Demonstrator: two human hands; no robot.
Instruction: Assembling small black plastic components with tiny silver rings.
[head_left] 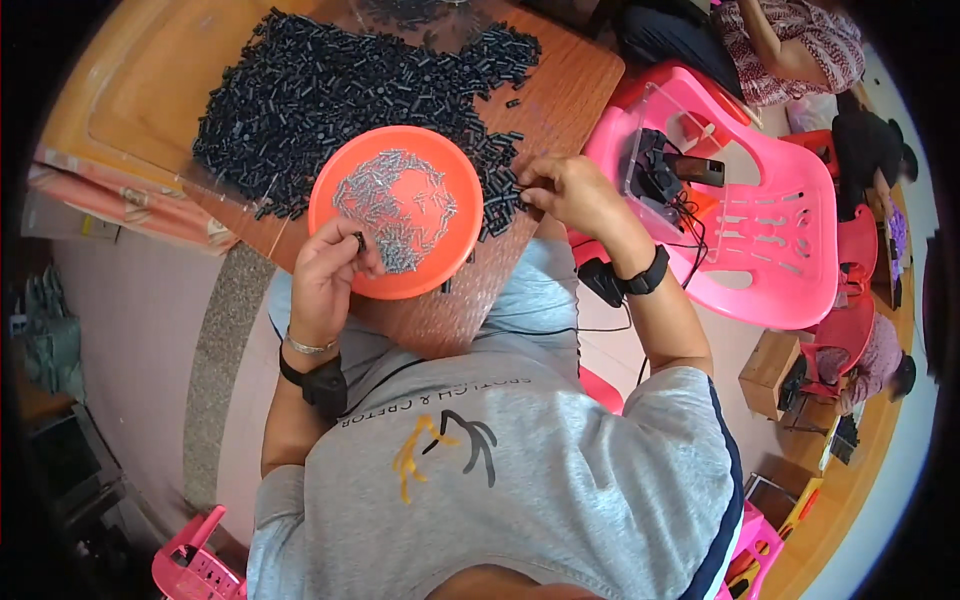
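Observation:
My left hand [328, 265] is closed over the near left rim of an orange-red plastic bowl [462, 185]. Between its thumb and fingers sits a small black cylindrical piece [361, 241]. Many small silvery metal pins [395, 205] lie spread in the bowl. My right hand [572, 195] is at the right edge of a large heap of short black cylindrical pieces [330, 95]. Its thumb and fingertips pinch at a black piece there, partly hidden by the fingers. The bowl rests on the brown table near its front corner, against the heap.
The wooden table [575, 90] ends in a corner close to my lap. A pink plastic chair [770, 240] stands to the right, holding a clear box [650, 150] with black devices and cables. Other people [800, 50] sit farther right. A cardboard box [768, 372] is on the floor.

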